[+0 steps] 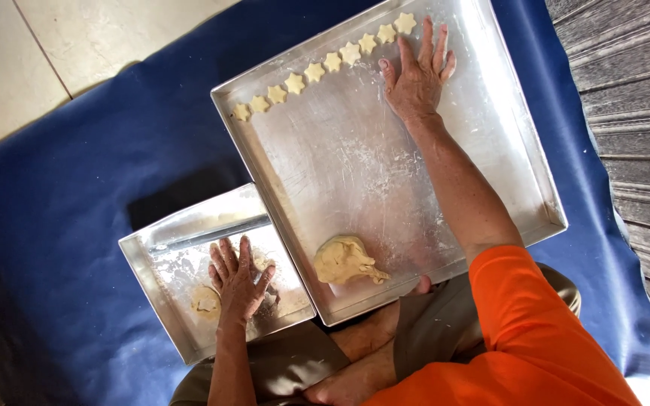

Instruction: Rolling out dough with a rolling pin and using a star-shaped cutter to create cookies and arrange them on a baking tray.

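My right hand (pixel 417 75) lies flat with fingers spread on the floured floor of a large metal baking tray (pixel 505 113), just below the right end of a row of several star-shaped dough cut-outs (pixel 323 64) along the tray's far rim. A lump of pale dough (pixel 346 260) sits near the tray's near edge. My left hand (pixel 236 282) rests palm down, fingers apart, inside a smaller metal tray (pixel 152 278), over flattened dough (pixel 206 301). Neither hand holds anything.
Both trays sit on a blue sheet (pixel 77 188) spread over the floor. A metal rod-like tool (pixel 212 234) lies in the small tray. Wooden planks (pixel 633 113) run along the right; pale tiles (pixel 54 37) at top left. My crossed legs are below.
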